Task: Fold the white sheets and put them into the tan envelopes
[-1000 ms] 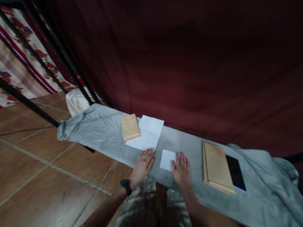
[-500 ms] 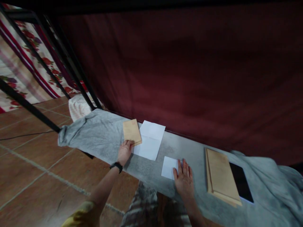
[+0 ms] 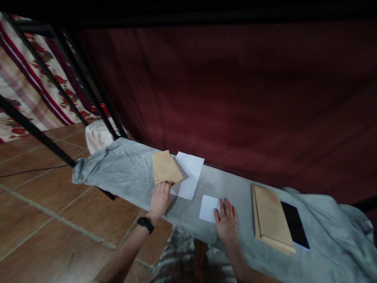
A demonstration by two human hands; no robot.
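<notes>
A stack of tan envelopes (image 3: 272, 218) lies at four o'clock, a black tablet (image 3: 294, 226) touching its right edge; a maroon curtain (image 3: 235, 98) hangs at twelve.

1. I seem to be in a room of a home, not a shop or an office.
2. The floor (image 3: 44, 212) is laid with reddish-brown tiles, and a thin cable (image 3: 29, 171) runs across it.
3. A flowered, striped cloth (image 3: 26, 78) hangs at the far left behind a black metal frame (image 3: 73, 78).
4. A dark red cloth (image 3: 235, 98) covers the whole back like a curtain.
5. My work surface (image 3: 229, 184) is narrow and makeshift, with a grey cloth (image 3: 123, 169) draped over it and hanging off both ends.
6. On it lie a small brown envelope (image 3: 165, 167), a sheet of white paper (image 3: 191, 173), a stack of bigger envelopes (image 3: 272, 216) and a phone (image 3: 294, 224): household paperwork.
</notes>
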